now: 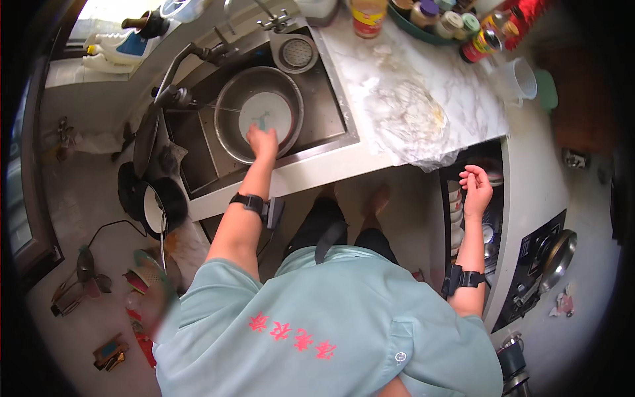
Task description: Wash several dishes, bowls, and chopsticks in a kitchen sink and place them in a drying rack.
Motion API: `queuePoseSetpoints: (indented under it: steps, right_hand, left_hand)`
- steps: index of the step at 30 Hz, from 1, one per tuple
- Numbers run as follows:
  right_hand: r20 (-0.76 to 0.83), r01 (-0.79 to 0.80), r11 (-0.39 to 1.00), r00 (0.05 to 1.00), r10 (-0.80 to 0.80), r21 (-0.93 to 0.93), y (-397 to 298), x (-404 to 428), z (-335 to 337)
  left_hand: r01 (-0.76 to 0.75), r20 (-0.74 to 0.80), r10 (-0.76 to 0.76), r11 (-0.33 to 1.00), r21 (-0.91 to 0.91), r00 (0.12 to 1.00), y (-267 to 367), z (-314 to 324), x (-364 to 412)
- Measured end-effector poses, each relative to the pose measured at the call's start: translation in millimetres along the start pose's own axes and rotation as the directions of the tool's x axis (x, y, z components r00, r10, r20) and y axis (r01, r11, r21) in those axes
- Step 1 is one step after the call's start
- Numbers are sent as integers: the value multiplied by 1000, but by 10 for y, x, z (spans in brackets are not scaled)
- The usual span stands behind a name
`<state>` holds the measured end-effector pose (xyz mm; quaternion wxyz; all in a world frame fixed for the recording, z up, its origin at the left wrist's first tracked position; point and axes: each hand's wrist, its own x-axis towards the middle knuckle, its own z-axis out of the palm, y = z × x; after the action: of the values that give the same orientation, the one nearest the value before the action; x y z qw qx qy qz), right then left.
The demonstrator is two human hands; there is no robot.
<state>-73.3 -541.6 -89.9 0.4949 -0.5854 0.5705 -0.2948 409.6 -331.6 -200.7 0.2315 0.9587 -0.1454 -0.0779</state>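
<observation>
A round metal basin [223, 134] stands in the stainless steel sink [322, 114]. Inside it is a white plate [278, 111] with a green pattern. My left hand [262, 141] reaches into the basin with its fingertips over the plate's face; whether it grips the plate's edge cannot be told. From the spray head of the faucet [176, 95] a thin stream of water runs towards the plate. My right hand [477, 191] holds nothing, its fingers loosely bent, above an open drawer [449, 243] of stacked bowls [455, 218].
Right of the sink, a crumpled clear plastic bag [412, 119] overhangs the marble-patterned counter's edge. Bottles and a tub of jars [436, 25] stand behind it. A black pot [173, 203] sits left of the sink. Far right are a gas hob [528, 278] and a metal lid [558, 260].
</observation>
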Motion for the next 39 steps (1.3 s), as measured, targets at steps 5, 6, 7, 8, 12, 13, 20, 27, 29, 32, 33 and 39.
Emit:
queuePoseSetpoints:
  steps: [5, 6, 7, 8, 12, 13, 20, 27, 29, 32, 33, 39]
  right_hand:
    - [129, 35, 999, 991, -34, 0, -465, 54, 681]
    - [158, 56, 998, 986, -51, -30, -502, 64, 788]
    - [187, 78, 995, 980, -66, -59, -543, 65, 889]
    - [191, 81, 994, 979, -66, -74, -592, 54, 978]
    - [274, 125, 977, 959, -75, -172, -791, 41, 1338]
    - [282, 88, 982, 959, -38, -169, -811, 40, 1399]
    - [388, 140, 961, 921, -38, -238, -988, 75, 1863]
    - [470, 169, 946, 882, -20, -277, -1098, 73, 2157]
    - [482, 170, 947, 876, -18, -274, -1137, 64, 2209]
    - [495, 151, 948, 869, 9, -282, -1173, 39, 2332]
    - [521, 154, 953, 854, 4, -260, -1190, 38, 2402]
    - [576, 187, 951, 817, -12, -245, -1319, 0, 2680]
  left_hand:
    - [389, 195, -392, 920, 55, 899, -726, -10, 498]
    - [298, 245, -287, 955, -5, 926, -762, -5, 524]
    - [206, 287, -178, 976, -71, 941, -788, -1, 545]
    - [217, 295, -185, 973, -77, 937, -818, 35, 588]
    - [328, 187, -320, 945, -14, 929, -921, 110, 747]
    - [310, 203, -301, 951, -14, 932, -919, 117, 773]
    - [428, 261, -395, 900, -82, 881, -949, 186, 960]
    - [215, 281, -188, 974, -68, 941, -820, 112, 950]
    - [182, 309, -157, 982, -52, 938, -778, 49, 947]
    - [113, 315, -91, 992, -52, 945, -823, 30, 946]
    - [251, 349, -173, 949, -190, 921, -927, 105, 935]
    - [738, 699, -267, 388, -552, 663, -371, -286, 690]
